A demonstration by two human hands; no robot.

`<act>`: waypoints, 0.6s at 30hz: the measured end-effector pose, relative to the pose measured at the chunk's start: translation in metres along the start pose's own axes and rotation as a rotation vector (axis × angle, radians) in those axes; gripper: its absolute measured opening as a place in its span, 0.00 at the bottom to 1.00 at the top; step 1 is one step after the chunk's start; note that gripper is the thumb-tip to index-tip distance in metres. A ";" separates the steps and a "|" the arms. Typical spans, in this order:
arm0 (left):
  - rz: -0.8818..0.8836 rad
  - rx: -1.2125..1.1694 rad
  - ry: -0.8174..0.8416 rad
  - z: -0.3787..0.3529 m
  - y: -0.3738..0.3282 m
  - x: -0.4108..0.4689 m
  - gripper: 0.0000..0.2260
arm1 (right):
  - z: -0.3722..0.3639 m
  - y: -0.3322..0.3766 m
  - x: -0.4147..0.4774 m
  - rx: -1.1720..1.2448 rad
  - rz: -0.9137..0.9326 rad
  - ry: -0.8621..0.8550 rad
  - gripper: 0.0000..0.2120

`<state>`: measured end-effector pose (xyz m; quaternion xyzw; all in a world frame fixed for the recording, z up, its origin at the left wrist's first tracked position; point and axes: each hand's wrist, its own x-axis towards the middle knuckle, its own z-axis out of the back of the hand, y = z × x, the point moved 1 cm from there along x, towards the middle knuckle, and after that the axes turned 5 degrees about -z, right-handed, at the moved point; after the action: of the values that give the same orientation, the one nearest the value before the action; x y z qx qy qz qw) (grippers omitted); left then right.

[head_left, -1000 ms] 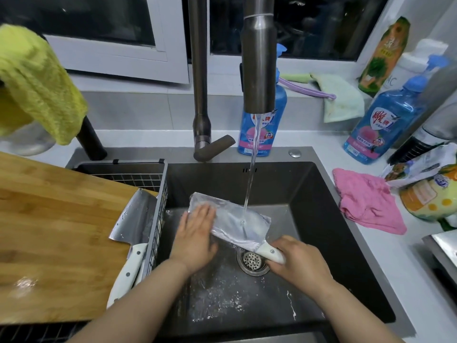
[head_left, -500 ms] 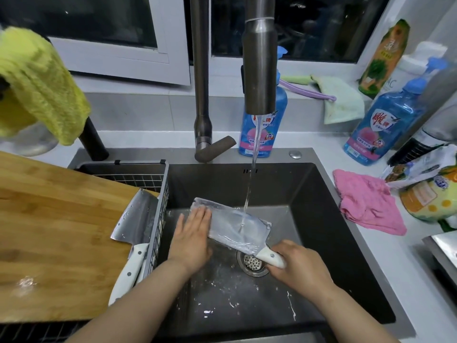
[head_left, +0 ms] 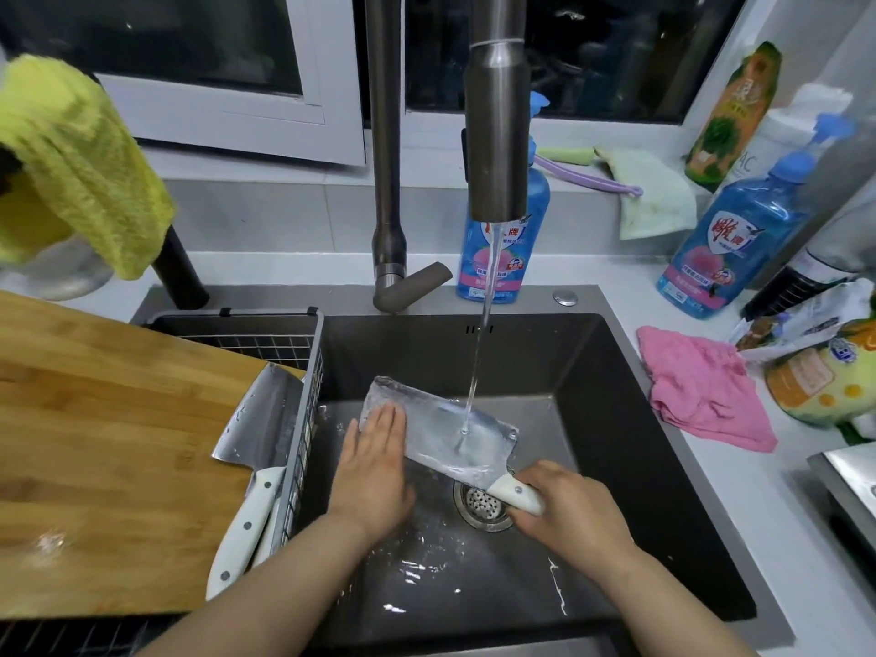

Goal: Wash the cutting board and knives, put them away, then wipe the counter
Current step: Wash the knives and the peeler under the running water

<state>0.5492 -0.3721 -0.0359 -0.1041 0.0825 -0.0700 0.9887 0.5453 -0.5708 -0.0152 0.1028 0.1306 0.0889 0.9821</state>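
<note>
A cleaver [head_left: 450,431] with a white handle lies tilted over the dark sink [head_left: 630,467], under a thin stream from the tap [head_left: 497,135]. My right hand [head_left: 569,509] grips its handle above the drain. My left hand [head_left: 374,467] presses flat, fingers straight, on the blade's left end. A second white-handled cleaver [head_left: 258,467] rests on the wooden cutting board [head_left: 109,443], which lies across the drain basket at the left.
A wire drain basket [head_left: 265,334] sits in the sink's left part. A pink cloth [head_left: 701,391] lies on the right counter beside food packets. Two blue detergent bottles [head_left: 730,248] stand behind the sink. A yellow cloth [head_left: 80,158] hangs at upper left.
My left hand has slid a little along the blade, rubbing it under the running water. My right hand keeps its grip on the handle.
</note>
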 end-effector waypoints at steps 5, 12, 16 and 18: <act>-0.334 -0.049 0.104 -0.007 -0.037 -0.006 0.35 | 0.000 0.009 0.003 0.014 0.046 0.004 0.20; -0.049 0.020 0.076 0.004 -0.004 0.013 0.37 | -0.001 0.003 0.003 -0.008 0.038 -0.038 0.15; -0.243 0.018 0.077 0.000 -0.046 0.009 0.36 | 0.007 0.019 0.004 -0.013 0.089 -0.195 0.16; -0.251 0.034 0.060 -0.003 -0.057 0.010 0.34 | 0.006 0.021 0.005 -0.043 0.119 -0.180 0.16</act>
<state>0.5515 -0.4294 -0.0282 -0.0949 0.0972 -0.1976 0.9708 0.5489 -0.5504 -0.0060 0.0969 0.0336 0.1403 0.9848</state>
